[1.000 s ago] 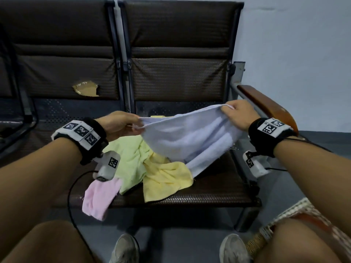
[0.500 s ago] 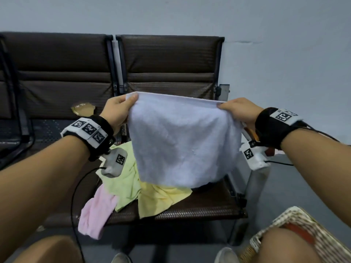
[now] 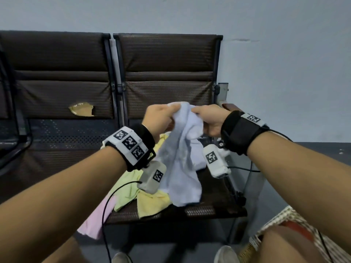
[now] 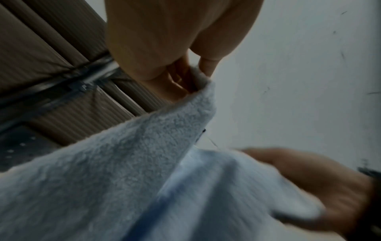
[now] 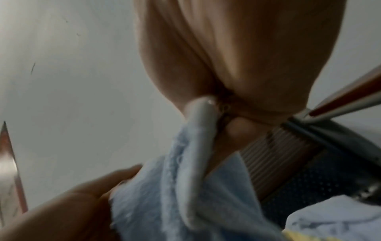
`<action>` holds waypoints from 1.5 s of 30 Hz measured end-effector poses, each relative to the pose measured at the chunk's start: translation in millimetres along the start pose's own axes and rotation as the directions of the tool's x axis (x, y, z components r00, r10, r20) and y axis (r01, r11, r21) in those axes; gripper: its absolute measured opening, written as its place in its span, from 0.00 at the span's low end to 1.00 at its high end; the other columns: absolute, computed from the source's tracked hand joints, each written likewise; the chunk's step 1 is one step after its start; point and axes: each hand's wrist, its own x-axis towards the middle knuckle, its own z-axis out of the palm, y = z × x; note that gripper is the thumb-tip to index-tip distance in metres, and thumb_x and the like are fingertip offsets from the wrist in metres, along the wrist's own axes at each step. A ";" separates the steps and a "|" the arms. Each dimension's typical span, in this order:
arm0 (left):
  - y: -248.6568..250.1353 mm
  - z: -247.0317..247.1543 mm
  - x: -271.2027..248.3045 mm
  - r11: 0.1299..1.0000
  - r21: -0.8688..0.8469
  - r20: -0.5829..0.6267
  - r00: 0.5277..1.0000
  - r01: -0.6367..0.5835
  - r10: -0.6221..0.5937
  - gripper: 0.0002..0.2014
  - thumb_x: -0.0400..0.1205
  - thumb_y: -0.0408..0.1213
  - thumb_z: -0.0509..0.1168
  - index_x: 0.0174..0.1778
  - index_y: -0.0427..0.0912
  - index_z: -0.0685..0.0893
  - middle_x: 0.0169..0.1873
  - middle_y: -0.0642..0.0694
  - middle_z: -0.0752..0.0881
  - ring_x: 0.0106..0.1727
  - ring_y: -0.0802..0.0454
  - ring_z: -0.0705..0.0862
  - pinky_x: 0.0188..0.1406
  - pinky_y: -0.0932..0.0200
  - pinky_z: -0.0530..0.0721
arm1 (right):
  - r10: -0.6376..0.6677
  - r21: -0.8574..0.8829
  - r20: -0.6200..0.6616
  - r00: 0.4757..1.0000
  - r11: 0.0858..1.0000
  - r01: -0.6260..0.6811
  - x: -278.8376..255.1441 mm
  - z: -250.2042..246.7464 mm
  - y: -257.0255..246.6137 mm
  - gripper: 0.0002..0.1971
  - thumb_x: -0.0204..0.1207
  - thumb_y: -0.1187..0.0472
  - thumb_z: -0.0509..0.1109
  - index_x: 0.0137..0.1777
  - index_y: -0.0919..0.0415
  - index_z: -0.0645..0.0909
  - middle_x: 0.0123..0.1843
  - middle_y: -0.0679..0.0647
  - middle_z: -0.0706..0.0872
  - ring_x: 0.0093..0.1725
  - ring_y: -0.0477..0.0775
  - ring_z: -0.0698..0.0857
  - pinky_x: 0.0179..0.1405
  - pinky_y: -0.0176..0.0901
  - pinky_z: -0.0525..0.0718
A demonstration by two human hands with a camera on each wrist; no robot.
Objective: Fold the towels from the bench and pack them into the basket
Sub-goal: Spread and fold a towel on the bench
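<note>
A pale blue towel (image 3: pixel 182 158) hangs doubled over in front of the bench seat (image 3: pixel 214 207). My left hand (image 3: pixel 161 115) pinches one top corner and my right hand (image 3: pixel 207 118) pinches the other, the two hands almost touching. The left wrist view shows the left hand (image 4: pixel 198 70) pinching the pale blue towel (image 4: pixel 115 171) at its edge. In the right wrist view the right hand (image 5: pixel 222 110) grips a rolled hem of the pale blue towel (image 5: pixel 198 154). A green towel (image 3: pixel 129 186), a yellow towel (image 3: pixel 152 204) and a pink towel (image 3: pixel 96 221) lie crumpled on the seat. The woven basket (image 3: pixel 275 224) shows at the lower right.
The bench has brown padded backs (image 3: pixel 167 73), one torn (image 3: pixel 81 110), and a wooden armrest (image 3: pixel 230 107) on the right. A grey wall stands behind. My knees and shoes (image 3: pixel 225 255) are at the bottom, and sensor cables (image 3: pixel 106 215) hang from both wrists.
The towel was held spread wide by its top corners. My hands have come together, so the towel now hangs folded in half and narrower.
</note>
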 end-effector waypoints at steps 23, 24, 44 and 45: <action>-3.9 -29.2 54.8 0.952 0.283 0.111 0.989 -0.121 0.093 0.10 0.81 0.35 0.72 0.53 0.32 0.88 0.51 0.34 0.90 0.49 0.44 0.88 0.55 0.41 0.87 | -0.213 -0.934 0.093 0.973 0.321 0.160 25.9 -54.8 -18.5 0.13 0.70 0.46 0.81 0.35 0.54 0.86 0.34 0.49 0.86 0.35 0.51 0.84 0.31 0.39 0.79; -3.4 -25.2 61.2 0.933 0.320 0.064 0.986 -0.164 0.151 0.07 0.81 0.35 0.72 0.50 0.35 0.89 0.48 0.35 0.91 0.47 0.46 0.88 0.55 0.39 0.88 | -0.270 -0.916 0.056 0.961 0.369 0.157 31.8 -58.1 -18.9 0.12 0.71 0.48 0.80 0.35 0.54 0.86 0.32 0.50 0.84 0.34 0.52 0.82 0.29 0.40 0.77; -143.2 -49.5 7.5 0.759 0.650 0.413 0.823 0.033 -0.389 0.05 0.81 0.25 0.67 0.40 0.35 0.79 0.37 0.39 0.78 0.41 0.45 0.77 0.44 0.49 0.76 | 0.140 -0.819 0.326 0.935 0.536 0.205 46.8 -51.5 150.3 0.08 0.80 0.65 0.66 0.47 0.62 0.88 0.38 0.51 0.85 0.39 0.48 0.81 0.44 0.44 0.79; -149.6 -50.7 1.0 0.756 0.648 0.437 0.768 0.093 -0.469 0.02 0.82 0.24 0.65 0.44 0.34 0.81 0.40 0.37 0.81 0.44 0.43 0.80 0.46 0.48 0.80 | 0.195 -0.805 0.334 0.922 0.567 0.172 43.6 -50.7 163.5 0.07 0.80 0.65 0.67 0.45 0.61 0.88 0.36 0.50 0.85 0.37 0.48 0.81 0.41 0.43 0.79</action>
